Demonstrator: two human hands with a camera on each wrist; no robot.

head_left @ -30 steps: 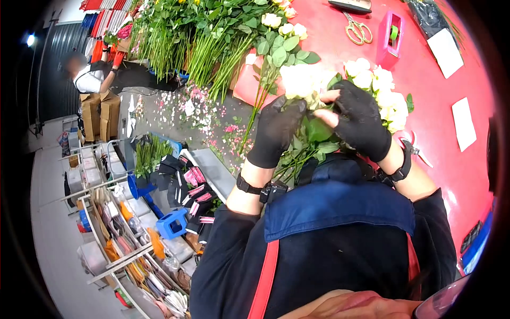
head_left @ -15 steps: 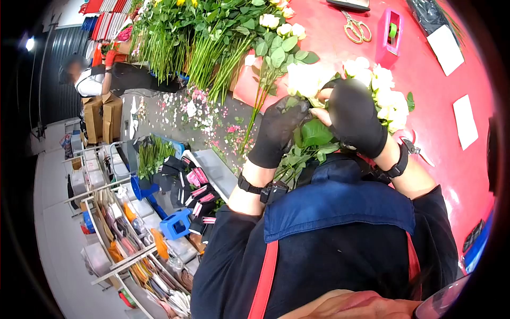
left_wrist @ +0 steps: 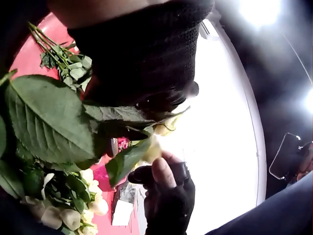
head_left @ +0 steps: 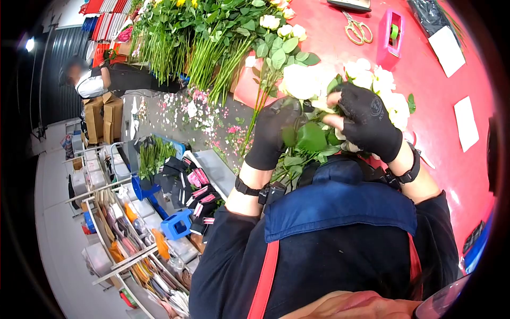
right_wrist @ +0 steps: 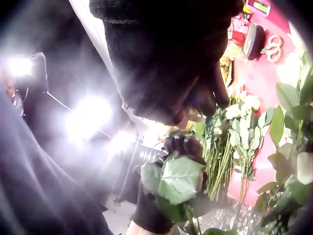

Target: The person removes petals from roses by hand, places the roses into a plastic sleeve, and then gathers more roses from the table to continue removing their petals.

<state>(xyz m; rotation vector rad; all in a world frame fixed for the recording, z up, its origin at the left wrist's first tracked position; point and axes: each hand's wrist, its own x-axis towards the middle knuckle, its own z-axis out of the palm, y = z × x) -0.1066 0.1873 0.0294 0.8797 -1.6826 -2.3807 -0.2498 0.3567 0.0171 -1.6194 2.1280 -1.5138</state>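
In the head view my left hand (head_left: 276,127), in a black fingerless glove, holds a white rose (head_left: 302,81) by its stem below the bloom. Broad green leaves (head_left: 312,137) hang beneath that hand. My right hand (head_left: 370,119), gloved the same way, has its bare fingertips at a pale petal beside the bloom. The left wrist view shows the right thumb and finger at the cream petals (left_wrist: 153,151), with a leaf in front. More white roses (head_left: 394,109) lie on the red table just beyond the right hand.
On the red table (head_left: 435,117) are scissors (head_left: 358,32), a pink tape dispenser (head_left: 390,40) and white cards (head_left: 465,124). Bundled long stems (head_left: 207,66) overhang its left side. Petals litter the floor (head_left: 183,119). A person (head_left: 90,80) stands by cardboard boxes (head_left: 101,119).
The right hand has turned and shifted slightly right, its fingertips now spread at the petal. The left hand stays at the stem. The far person's arms have moved.
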